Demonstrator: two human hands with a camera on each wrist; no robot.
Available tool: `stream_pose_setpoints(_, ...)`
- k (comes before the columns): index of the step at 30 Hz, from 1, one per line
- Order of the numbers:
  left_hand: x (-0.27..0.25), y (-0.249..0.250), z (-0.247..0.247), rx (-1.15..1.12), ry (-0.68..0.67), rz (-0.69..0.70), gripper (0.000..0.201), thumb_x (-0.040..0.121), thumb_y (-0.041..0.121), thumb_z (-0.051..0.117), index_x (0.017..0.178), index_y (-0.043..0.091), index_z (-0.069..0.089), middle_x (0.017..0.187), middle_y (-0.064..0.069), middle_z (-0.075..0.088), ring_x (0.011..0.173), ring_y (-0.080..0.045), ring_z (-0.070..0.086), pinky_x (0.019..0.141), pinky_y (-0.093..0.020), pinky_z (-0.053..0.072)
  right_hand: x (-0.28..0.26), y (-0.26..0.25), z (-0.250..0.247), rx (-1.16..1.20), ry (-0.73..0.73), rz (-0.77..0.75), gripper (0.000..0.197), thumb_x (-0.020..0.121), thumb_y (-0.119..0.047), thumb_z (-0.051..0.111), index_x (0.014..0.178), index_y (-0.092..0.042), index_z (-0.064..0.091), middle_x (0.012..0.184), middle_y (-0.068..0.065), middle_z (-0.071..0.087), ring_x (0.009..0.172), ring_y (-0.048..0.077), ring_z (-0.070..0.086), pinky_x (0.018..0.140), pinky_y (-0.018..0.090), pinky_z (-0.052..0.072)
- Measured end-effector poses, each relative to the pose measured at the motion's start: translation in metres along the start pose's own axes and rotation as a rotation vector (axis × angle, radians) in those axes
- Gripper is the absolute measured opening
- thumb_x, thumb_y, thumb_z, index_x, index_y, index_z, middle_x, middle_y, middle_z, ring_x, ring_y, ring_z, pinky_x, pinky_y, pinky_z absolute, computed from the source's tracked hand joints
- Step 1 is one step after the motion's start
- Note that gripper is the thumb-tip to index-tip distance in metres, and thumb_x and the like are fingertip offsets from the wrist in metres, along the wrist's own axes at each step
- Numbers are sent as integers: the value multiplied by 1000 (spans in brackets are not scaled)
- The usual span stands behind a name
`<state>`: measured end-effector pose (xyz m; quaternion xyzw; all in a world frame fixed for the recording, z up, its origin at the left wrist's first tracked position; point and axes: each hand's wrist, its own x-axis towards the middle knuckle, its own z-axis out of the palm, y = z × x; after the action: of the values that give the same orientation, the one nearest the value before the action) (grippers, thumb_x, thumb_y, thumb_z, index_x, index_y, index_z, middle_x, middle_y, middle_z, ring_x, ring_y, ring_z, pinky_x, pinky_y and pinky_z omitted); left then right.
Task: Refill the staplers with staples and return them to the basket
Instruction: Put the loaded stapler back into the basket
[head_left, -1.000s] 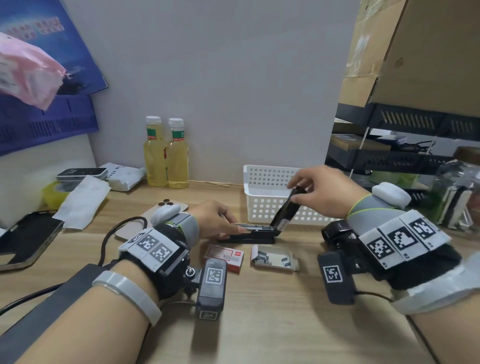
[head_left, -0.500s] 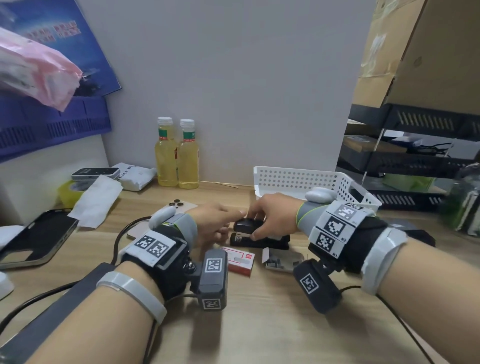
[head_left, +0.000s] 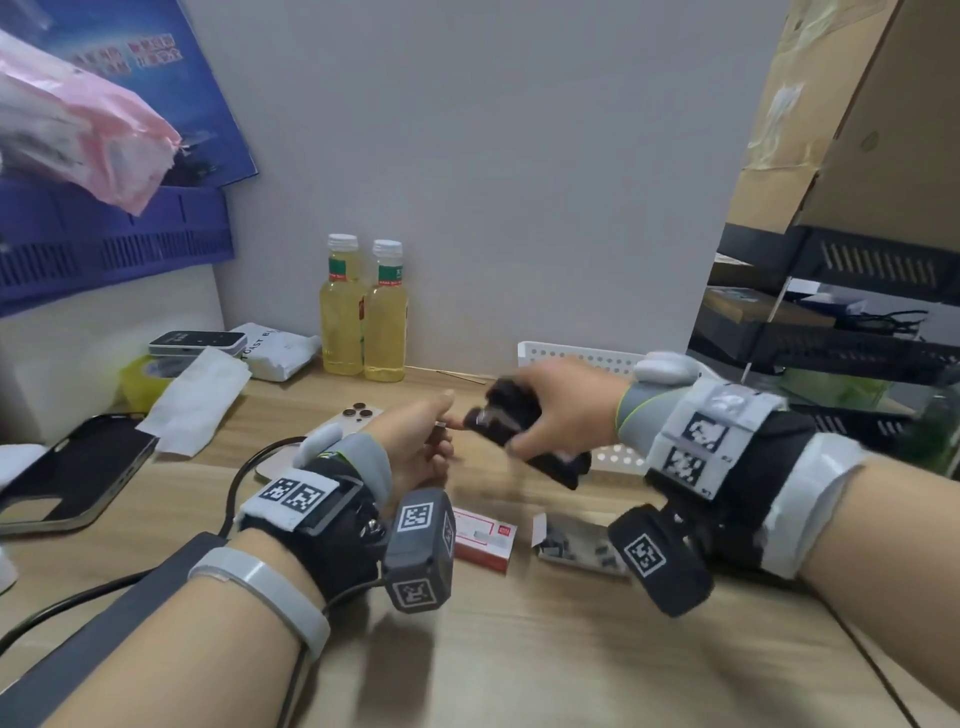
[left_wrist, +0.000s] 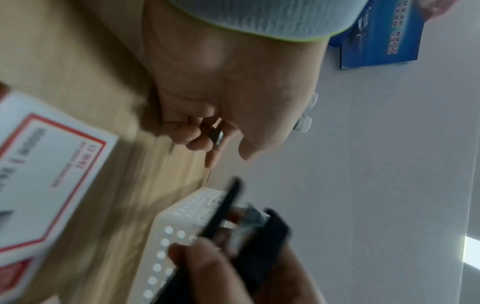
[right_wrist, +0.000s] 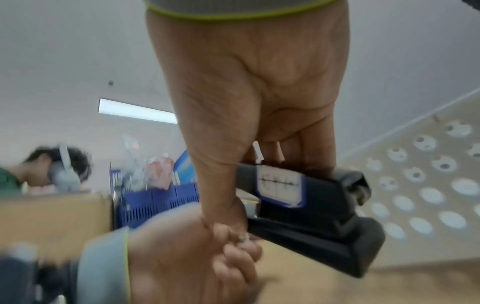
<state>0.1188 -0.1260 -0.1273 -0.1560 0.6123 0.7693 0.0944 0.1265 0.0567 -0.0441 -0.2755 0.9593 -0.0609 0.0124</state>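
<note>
Black stapler (head_left: 524, 434) gripped in right hand (head_left: 563, 402), lifted off desk (head_left: 519, 649), closed, long axis tilted, nose toward left hand (head_left: 415, 441). Basket (head_left: 576, 358) lies just behind right hand; that hand is nearer. Left fingers curled round a small metal piece (left_wrist: 221, 136), likely staples. Judged next: carry stapler back into basket.

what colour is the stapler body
Black, with a white, blue-edged label on the stapler; clearest in the right wrist view.
</note>
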Motion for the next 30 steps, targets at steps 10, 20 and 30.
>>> stream_pose_setpoints(10,46,11,7,-113,-144,-89,33,106,3,27,122,-2,56,73,-4,47,54,-8,41,35,-14,36,97,85,-51,223,-193,569,30,84,-27,70,105,-6,62,100,19,73,97,38,73,87,51,59)
stream_pose_setpoints(20,55,-3,5,-113,-158,87,12,100,-5,49,106,-4,60,96,-20,72,69,-15,64,58,-16,57,167,98,-16,214,-488,619,48,91,-37,65,123,-1,60,118,20,72,114,38,67,104,52,49)
stream_pose_setpoints(30,36,-4,15,56,-340,167,19,95,-7,56,114,-10,59,95,-19,74,78,-18,72,76,-23,61,140,85,-19,369,-255,573,34,94,-30,61,117,-5,62,110,11,72,102,28,71,90,47,59)
